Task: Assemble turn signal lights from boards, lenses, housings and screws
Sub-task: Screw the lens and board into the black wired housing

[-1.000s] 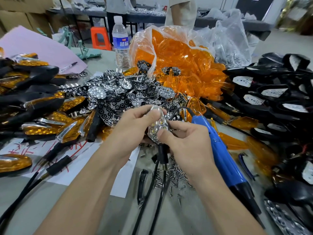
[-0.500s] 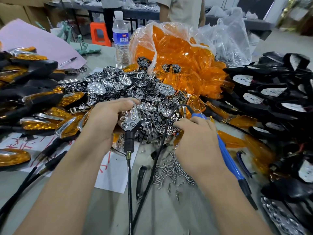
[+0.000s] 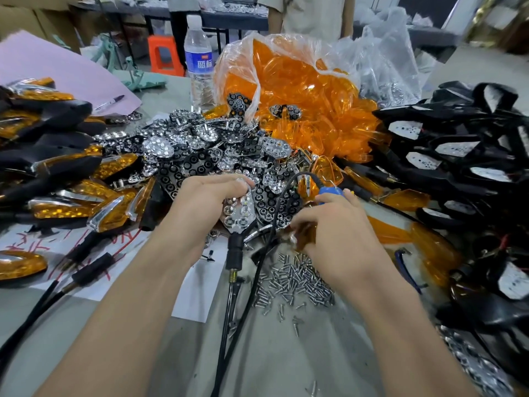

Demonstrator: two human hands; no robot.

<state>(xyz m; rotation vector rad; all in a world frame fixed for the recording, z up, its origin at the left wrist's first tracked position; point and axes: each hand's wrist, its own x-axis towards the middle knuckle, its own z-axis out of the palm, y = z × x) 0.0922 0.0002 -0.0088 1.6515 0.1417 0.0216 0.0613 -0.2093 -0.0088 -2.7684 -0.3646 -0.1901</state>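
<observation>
The hands have parted since a second ago, the right hand [image 3: 337, 239] having dropped from the light unit [image 3: 238, 212] to the desk [image 3: 286, 353]. Beside the finished amber lights [image 3: 65, 207] heaped at left, the left hand [image 3: 206, 196] grips that unit by its upper end, chrome board up, black stem hanging, in front of the loose boards [image 3: 200, 150]. Further right, the right hand arches fingers-down at the far edge of the screws [image 3: 297, 282], too blurred to tell whether it pinches anything, with the blue screwdriver [image 3: 329, 192] showing just behind its knuckles and black housings [image 3: 458, 167] piled at the far right.
</observation>
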